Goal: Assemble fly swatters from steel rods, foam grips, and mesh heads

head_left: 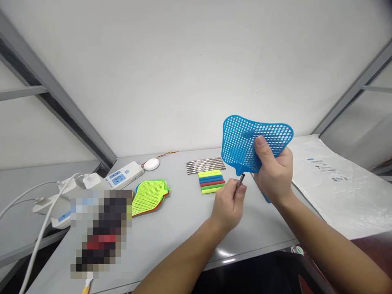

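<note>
My right hand (274,173) pinches a blue mesh fly swatter head (237,141), thumb pressed on its face and the other fingers behind it. Below it, my left hand (229,200) is closed around a thin metal rod (241,179), most of which the fingers hide. The rod's tip is right by the short neck at the swatter head's lower edge; I cannot tell whether they touch. On the table past my left hand lie several coloured handle grips (211,182) in yellow, blue, red and green. Behind those, several silver metal rods (205,165) lie side by side.
A stack of swatter heads (150,198), yellow-green on top, lies left of centre on the grey table (180,232). Power strips (124,175) with white cables and a white round device (151,164) stand at the left. White plastic packaging (343,188) covers the right side. One leftward patch is pixelated.
</note>
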Action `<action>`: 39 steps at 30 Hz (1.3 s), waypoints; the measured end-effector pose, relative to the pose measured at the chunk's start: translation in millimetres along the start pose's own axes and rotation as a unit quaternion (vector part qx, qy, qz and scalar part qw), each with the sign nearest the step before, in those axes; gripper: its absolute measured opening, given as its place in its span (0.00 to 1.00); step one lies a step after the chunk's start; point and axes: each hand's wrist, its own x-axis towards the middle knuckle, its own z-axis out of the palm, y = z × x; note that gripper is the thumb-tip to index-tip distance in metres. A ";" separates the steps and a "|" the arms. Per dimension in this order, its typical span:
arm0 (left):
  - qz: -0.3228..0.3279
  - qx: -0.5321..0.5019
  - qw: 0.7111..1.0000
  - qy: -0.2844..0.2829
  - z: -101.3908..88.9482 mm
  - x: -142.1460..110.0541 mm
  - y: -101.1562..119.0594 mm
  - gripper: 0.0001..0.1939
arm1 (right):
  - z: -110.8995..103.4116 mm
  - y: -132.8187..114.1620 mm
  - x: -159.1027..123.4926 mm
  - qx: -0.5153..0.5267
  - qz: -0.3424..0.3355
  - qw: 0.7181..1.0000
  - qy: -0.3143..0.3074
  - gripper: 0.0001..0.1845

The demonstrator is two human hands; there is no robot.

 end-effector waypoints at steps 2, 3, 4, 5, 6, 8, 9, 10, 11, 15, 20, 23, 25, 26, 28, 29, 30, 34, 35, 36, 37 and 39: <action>-0.002 0.003 1.000 0.005 0.5 -0.4 -0.6 0.12 | -0.1 -3.1 0.7 0.016 -0.019 1.000 0.008 0.08; -0.005 0.001 1.000 0.006 0.8 -0.7 -1.1 0.11 | -0.3 -4.3 1.4 0.018 -0.028 0.999 0.011 0.08; -0.008 -0.003 1.000 0.006 1.3 -1.0 -1.7 0.11 | -0.7 -5.1 2.1 0.016 -0.034 0.999 0.012 0.08; -0.011 -0.008 1.000 0.007 1.7 -1.4 -2.4 0.11 | -1.2 -5.5 2.9 0.012 -0.037 0.999 0.009 0.09; -0.015 -0.013 1.000 0.008 2.2 -1.9 -3.0 0.11 | -1.9 -5.6 3.6 0.006 -0.036 0.999 0.004 0.09; -0.022 -0.020 1.000 0.010 3.1 -3.0 -4.3 0.11 | -3.8 -4.8 4.7 -0.009 -0.032 0.999 -0.005 0.10; -0.026 -0.023 0.999 0.011 3.5 -3.6 -4.9 0.11 | -4.7 -4.2 5.1 -0.015 -0.031 0.999 -0.005 0.10; -0.030 -0.027 0.999 0.012 3.8 -4.1 -5.4 0.11 | -5.5 -3.7 5.4 -0.020 -0.029 0.999 -0.003 0.10; -0.034 -0.032 0.999 0.014 4.1 -4.6 -5.8 0.11 | -6.1 -3.2 5.5 -0.020 -0.028 0.999 -0.002 0.10; -0.041 -0.041 0.998 0.020 4.2 -5.7 -6.2 0.11 | -4.6 -2.6 4.5 0.004 -0.016 1.000 -0.017 0.10; -0.042 -0.050 0.998 0.020 3.1 -5.7 -5.4 0.12 | -2.2 -3.0 3.7 0.039 -0.026 0.998 -0.038 0.09; -0.039 -0.048 0.998 0.017 3.1 -6.0 -5.0 0.12 | -3.5 -4.2 4.0 0.023 -0.033 0.998 -0.041 0.10; -0.032 -0.043 0.998 0.015 3.3 -6.2 -4.6 0.11 | -4.8 -5.0 4.1 0.000 -0.034 0.999 -0.038 0.12; -0.028 -0.039 0.999 0.016 3.5 -6.2 -4.3 0.11 | -5.3 -5.3 4.0 -0.008 -0.037 0.999 -0.036 0.12; -0.017 -0.029 0.999 0.020 3.8 -6.2 -3.7 0.10 | -5.7 -5.6 3.9 -0.007 -0.047 0.998 -0.028 0.12; -0.014 -0.025 0.999 0.021 3.9 -6.2 -3.4 0.10 | -5.6 -5.6 3.8 -0.001 -0.051 0.998 -0.024 0.12; -0.012 -0.023 0.999 0.022 4.0 -6.2 -3.3 0.10 | -5.4 -5.7 3.5 0.006 -0.053 0.998 -0.019 0.11; -0.016 -0.025 0.999 0.019 4.5 -6.6 -4.1 0.09 | -4.1 -7.0 2.3 -0.003 -0.054 0.999 -0.008 0.13; -0.018 -0.028 0.999 0.018 4.6 -6.8 -4.5 0.09 | -4.0 -7.4 2.1 -0.007 -0.056 0.998 -0.006 0.14; -0.020 -0.030 0.999 0.017 4.7 -7.0 -4.9 0.09 | -4.1 -7.6 2.0 -0.011 -0.057 0.998 -0.007 0.14; -0.022 -0.033 0.999 0.016 4.7 -7.3 -5.3 0.09 | -4.5 -7.6 2.0 -0.013 -0.059 0.998 -0.007 0.14; -0.028 -0.040 0.999 0.012 4.9 -7.9 -6.0 0.10 | -5.9 -6.5 2.7 -0.012 -0.056 0.998 -0.012 0.14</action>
